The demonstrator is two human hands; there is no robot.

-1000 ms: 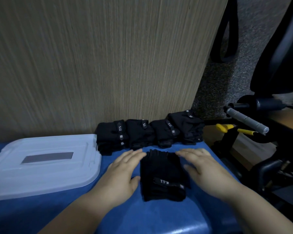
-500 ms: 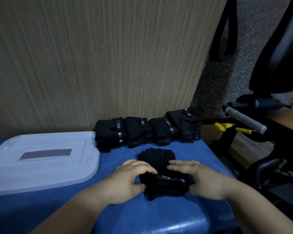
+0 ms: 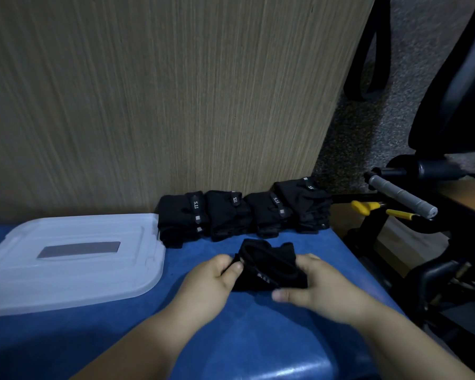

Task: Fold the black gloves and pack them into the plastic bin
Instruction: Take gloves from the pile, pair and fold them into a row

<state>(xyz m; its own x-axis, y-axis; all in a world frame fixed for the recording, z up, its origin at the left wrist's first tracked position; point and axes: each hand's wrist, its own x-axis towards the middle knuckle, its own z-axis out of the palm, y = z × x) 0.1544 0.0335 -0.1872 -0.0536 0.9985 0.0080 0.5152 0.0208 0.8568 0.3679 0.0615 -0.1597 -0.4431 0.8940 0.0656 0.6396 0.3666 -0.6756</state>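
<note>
Your left hand (image 3: 211,286) and right hand (image 3: 322,293) hold one black glove (image 3: 269,266) between them, low over the blue bench (image 3: 258,338), near its right edge. The left grip pinches the glove's left edge, thumb on top. The right grip is curled round the right side, with the thumb lying along the near edge. The glove is bunched up, and a small white logo shows on its front. Behind it, four folded gloves (image 3: 242,212) lie in a row, touching one another, against the wood panel (image 3: 162,105). The plastic bin (image 3: 137,270) sits at the left of the bench, just beside the row, its translucent top and grey label facing up.
</note>
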